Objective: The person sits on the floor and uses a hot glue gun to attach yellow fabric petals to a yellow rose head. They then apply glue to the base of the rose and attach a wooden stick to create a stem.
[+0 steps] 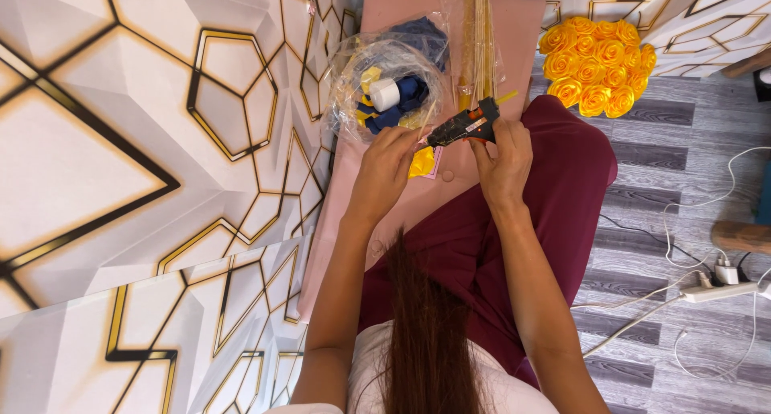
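R hand [504,159]: closed around the grip of my black hot-glue gun [464,125], orange trigger and trim showing, nozzle pointing left toward the other hand. Gun sits level, approx. above the pink board [514,36] that lies across my lap.

L hand [385,169]: fingers pinched shut on a small yellow ribbon piece [422,163]. Piece is just below the gun's nozzle; whether tip and ribbon touch, I cannot tell. A bit of pink paper shows under the ribbon's right edge.

Items on board, far side of my hands:
- Clear plastic bag [385,77], crumpled, w/ blue ribbon, yellow scraps and a white spool [385,94] inside. Near L hand, not touching.
- Bundle of thin wooden sticks [477,36] in clear wrap, running away from me, just beyond the gun.

Off board, right: cluster of finished yellow ribbon roses [596,65] on the grey wood-look floor [683,125], well apart from both hands.

Far right floor: white power strip [719,292] w/ white cables trailing.

Left side: white panels w/ gold and black hexagon lines [144,141]. My legs in dark red cloth [562,181] lie under the board.
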